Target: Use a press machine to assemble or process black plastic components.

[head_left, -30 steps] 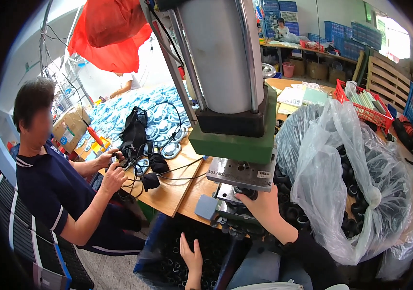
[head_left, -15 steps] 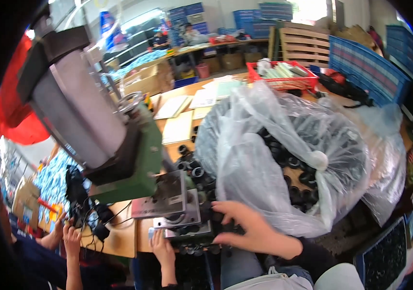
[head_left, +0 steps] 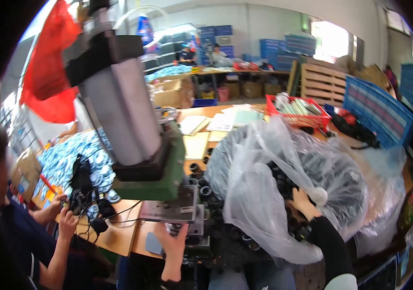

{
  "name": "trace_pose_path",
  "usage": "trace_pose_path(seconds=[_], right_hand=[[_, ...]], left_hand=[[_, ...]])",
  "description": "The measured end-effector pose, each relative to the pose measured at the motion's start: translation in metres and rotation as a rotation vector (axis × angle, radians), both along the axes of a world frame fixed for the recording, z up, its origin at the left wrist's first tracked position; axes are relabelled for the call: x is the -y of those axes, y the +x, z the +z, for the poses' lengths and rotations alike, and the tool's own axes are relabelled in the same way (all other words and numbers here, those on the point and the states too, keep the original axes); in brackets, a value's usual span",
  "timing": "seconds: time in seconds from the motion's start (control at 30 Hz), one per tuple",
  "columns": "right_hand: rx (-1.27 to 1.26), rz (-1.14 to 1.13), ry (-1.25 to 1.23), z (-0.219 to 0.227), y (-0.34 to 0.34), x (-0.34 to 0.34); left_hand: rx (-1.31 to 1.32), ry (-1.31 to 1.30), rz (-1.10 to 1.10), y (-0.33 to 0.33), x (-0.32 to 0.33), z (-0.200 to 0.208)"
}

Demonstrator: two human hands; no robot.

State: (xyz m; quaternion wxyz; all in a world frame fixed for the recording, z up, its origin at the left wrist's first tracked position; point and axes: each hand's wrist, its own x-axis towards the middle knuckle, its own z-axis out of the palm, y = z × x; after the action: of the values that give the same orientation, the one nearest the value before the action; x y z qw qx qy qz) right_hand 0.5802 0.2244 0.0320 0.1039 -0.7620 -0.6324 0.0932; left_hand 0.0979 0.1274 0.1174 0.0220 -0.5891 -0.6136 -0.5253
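Observation:
My left hand (head_left: 171, 241) is at the metal fixture (head_left: 196, 227) under the press (head_left: 134, 116). Its thumb and fingers are spread apart just below the upper steel plate (head_left: 160, 210), and the tips are partly hidden there. Beside this hand a small grey-blue pad (head_left: 153, 244) lies at the table edge. At the right, my right hand (head_left: 305, 204) reaches into the mouth of a large clear plastic bag (head_left: 250, 193) holding black round parts (head_left: 281, 179). Its fingertips sink among the parts, so whether it grips one is hidden.
More black ring-shaped parts (head_left: 205, 190) are scattered between fixture and bag. Behind stand paper sheets (head_left: 196, 145) and a red crate (head_left: 298, 118). At the left, a person (head_left: 32, 241) works beside black cables (head_left: 100, 224) and a pile of light-blue pieces (head_left: 61, 154).
My right hand has moved from beside the fixture into the bag. My left hand has shifted from the pad to under the steel plate. The head view has turned left and tilted up.

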Motion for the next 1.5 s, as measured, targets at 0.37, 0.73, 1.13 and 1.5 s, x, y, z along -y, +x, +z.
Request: trace_pose_path(seconds=[0.37, 0.73, 1.13, 1.5], right_hand=[[-0.265, -0.015, 0.400, 0.011, -0.004, 0.015], [-1.037, 0.509, 0.390, 0.159, -0.167, 0.121], [-0.749, 0.704, 0.382, 0.129, -0.348, 0.078], [-0.884, 0.590, 0.412, 0.114, -0.355, 0.079]], left_hand=[[0.045, 0.062, 0.063, 0.009, -0.018, 0.004], [-0.060, 0.181, 0.134, 0.014, 0.006, 0.005], [0.071, -0.349, 0.385, -0.076, 0.157, -0.115], [-0.112, -0.152, 0.174, -0.081, 0.074, -0.091]])
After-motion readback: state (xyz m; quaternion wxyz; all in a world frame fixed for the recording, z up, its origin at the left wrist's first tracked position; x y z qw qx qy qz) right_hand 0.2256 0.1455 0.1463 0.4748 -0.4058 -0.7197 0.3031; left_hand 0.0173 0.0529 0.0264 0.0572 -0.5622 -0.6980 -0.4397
